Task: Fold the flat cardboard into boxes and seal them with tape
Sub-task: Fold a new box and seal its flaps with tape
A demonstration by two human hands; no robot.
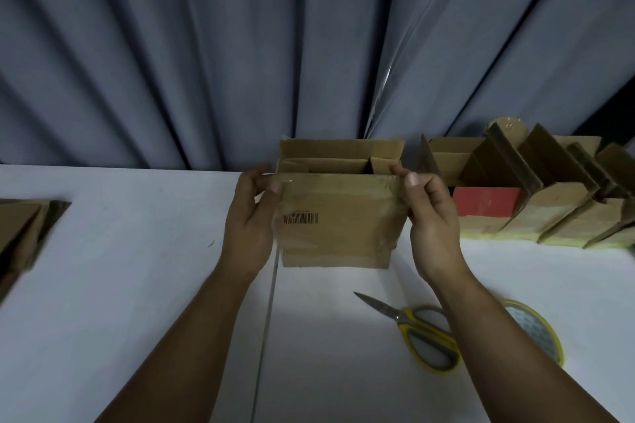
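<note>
The person is holding a cardboard box [336, 216] upright over the far part of the white surface [137, 251], its open top facing up and its far flap standing against the grey curtain [240, 45]. Whether the box is resting on the surface or is lifted off it cannot be told. The near wall of the box is carrying a barcode label [300, 218] and strips of shiny clear tape.

The left hand [251, 216] is gripping the box at its upper left edge, fingers [275, 186] curling round the corner with the thumb pressing on the near wall. The right hand [433, 216] is pinching the upper right corner, thumb on the rim and the other fingers bending behind it.

Nearer the person than the box and to its right, yellow-handled scissors [412, 326] are lying with blades closed and pointing towards the box. Just right of them a roll of tape [539, 330] is showing from under the right forearm.

To the right of the box, a row of folded boxes [549, 203] is standing with flaps up, and a red-faced one [486, 201] is sitting closest to the held box. Well to the left of the box, flat cardboard [24, 227] is lying at the picture's edge.
</note>
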